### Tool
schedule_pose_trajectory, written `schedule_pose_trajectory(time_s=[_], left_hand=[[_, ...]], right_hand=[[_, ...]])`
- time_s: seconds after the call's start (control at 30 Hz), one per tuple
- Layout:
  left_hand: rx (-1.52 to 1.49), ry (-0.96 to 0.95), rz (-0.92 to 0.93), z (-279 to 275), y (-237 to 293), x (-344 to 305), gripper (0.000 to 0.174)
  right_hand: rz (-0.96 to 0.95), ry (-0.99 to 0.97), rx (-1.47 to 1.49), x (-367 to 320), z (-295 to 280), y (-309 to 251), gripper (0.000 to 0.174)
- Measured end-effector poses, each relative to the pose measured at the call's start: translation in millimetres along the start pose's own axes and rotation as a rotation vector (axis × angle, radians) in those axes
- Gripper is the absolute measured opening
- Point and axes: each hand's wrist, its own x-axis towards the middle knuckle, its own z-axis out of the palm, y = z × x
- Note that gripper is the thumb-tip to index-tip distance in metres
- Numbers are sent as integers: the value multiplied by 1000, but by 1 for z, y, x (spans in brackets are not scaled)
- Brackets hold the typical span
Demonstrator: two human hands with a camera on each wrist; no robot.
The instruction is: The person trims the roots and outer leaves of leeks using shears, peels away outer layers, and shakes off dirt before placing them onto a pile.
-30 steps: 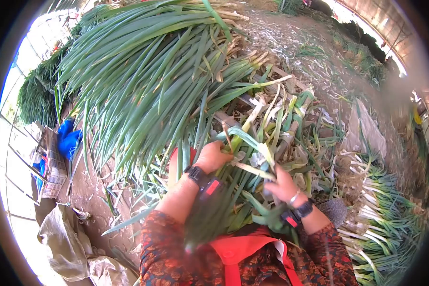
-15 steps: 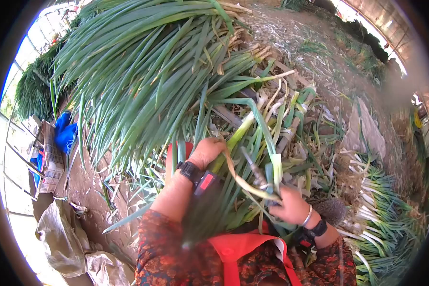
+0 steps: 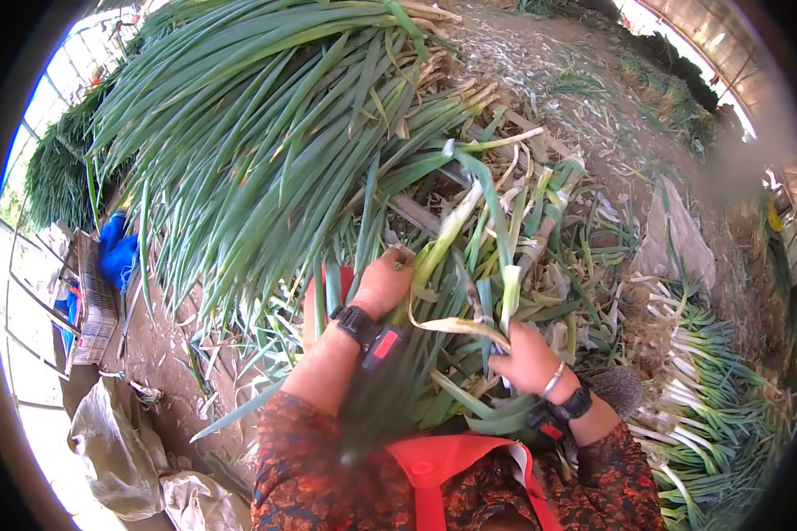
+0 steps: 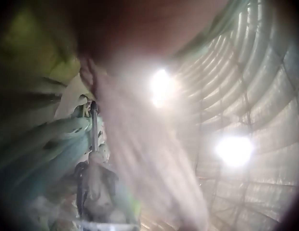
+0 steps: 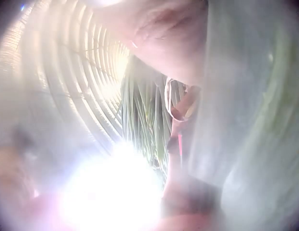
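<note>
My left hand [image 3: 385, 281] grips a large green onion [image 3: 432, 258], whose pale stem slants up and away from the fist. From beside that stem, a dry, yellowish strip of leaf [image 3: 452, 326] curves across to my right hand [image 3: 533, 358], which pinches its end. A thin grey metal rod [image 3: 472, 296] juts upward from the right hand; the left wrist view shows the rod [image 4: 94, 127] pointing away from that hand. Just above the right fingers stands a cut pale leaf piece [image 3: 510, 292]. Both wrist views are blurred and glary, with the grips mostly hidden.
A big heap of green onions [image 3: 266, 150] lies ahead and left. Peelings [image 3: 540, 230] litter the ground in front. Cleaned onions [image 3: 700, 398] are stacked at the right. A crate [image 3: 95, 305] and pale sacks [image 3: 119, 447] sit at the left.
My right hand first drew down and right, pulling the dry strip out from the left hand, then came slightly back up. My left hand stays nearly in place on the onion.
</note>
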Motion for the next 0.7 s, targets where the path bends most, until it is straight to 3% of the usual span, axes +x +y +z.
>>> schedule_pose_trajectory(time_s=[0.2, 0.3, 0.43, 0.53, 0.7], left_hand=[[22, 8, -30, 0, 2, 1, 40], [-24, -1, 9, 4, -10, 5, 39], [-9, -36, -29, 2, -9, 7, 39], [-16, -34, -62, 1, -4, 6, 37], [-8, 26, -17, 3, -3, 4, 33]], right_hand=[[-2, 103, -24, 32, 6, 13, 40], [-4, 51, -116, 7, 2, 2, 42], [-272, 74, -100, -20, 9, 2, 40], [-169, 33, -151, -7, 5, 4, 40], [-41, 122, -92, 40, -4, 5, 37]])
